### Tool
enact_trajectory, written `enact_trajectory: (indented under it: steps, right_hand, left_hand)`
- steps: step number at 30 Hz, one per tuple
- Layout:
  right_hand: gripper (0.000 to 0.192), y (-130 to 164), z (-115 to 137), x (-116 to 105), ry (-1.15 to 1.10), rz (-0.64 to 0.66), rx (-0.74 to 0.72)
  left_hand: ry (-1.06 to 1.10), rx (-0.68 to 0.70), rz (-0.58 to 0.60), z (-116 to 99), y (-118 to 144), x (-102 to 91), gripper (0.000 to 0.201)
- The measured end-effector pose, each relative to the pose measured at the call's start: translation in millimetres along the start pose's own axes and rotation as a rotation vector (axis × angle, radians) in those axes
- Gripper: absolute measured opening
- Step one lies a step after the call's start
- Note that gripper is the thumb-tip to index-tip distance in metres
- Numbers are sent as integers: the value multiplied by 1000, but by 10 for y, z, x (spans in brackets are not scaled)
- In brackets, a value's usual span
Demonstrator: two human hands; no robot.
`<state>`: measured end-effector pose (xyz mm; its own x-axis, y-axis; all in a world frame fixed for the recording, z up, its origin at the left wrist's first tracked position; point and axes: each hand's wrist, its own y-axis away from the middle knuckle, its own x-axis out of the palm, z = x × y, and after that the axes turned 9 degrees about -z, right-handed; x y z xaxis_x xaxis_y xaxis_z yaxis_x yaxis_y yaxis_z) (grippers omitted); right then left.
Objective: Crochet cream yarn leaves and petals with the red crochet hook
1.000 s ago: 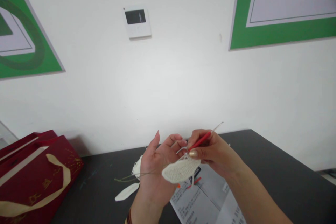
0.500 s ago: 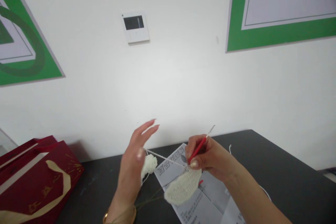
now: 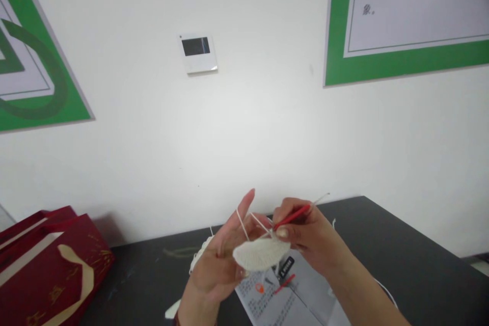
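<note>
Setting: white wall with two green-bordered posters and a small wall panel; below it I see a dark table.
Left hand: raised palm toward me, index finger stretched upward, the other fingers curled in under the crocheted piece, gripping its near edge.
Yarn: a white strand loops over the outstretched index finger and runs across to the hook.
Right hand: fingers clenched round the red crochet hook, thumb pressed on the shaft just beside the piece; the metal end points up and to the right.
Crocheted piece, position: cream, leaf-shaped, held in the air between both hands, above the printed sheet on the table.
Change from half a second ago: my left hand stood apart then with fingers spread and the piece hung from the right hand alone; now the left has closed in and taken hold, with the yarn wrapped on its finger.
Other items: red gift bag at the left table edge; white yarn ball behind the left hand.
Hidden or unclear: the hook tip is lost among piece and fingers; the yarn ball is mostly covered; the sheet's print is too small for me to read.
</note>
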<state>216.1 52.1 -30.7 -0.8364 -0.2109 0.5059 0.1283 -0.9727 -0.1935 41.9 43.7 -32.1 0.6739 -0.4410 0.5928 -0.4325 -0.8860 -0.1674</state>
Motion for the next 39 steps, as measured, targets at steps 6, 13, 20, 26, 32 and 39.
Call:
enact_trajectory:
  steps: [6,13,20,26,32,39]
  right_hand:
    - [12,121,83,143,253,-134,-343]
    - [6,107,-2,164,153,-45,-340]
    - [12,93,-91,247,-201,-141,-41]
    - [15,119,-94,272,-183,-167,-61]
    - [15,104,-127,269,-134,-116,-143]
    - [11,97,-113,286,-169,-137,-121]
  left_hand:
    - [-84,121,-275,-30,122,203,74]
    - [-139,269,-536,84,114,318,65]
    - [-126,297,-639,72,135,320,82]
    - [-83,313,-675,64,142,347,77]
    - [24,315,-705,41,123,392,74]
    - [1,321,-687,14,135,380,73]
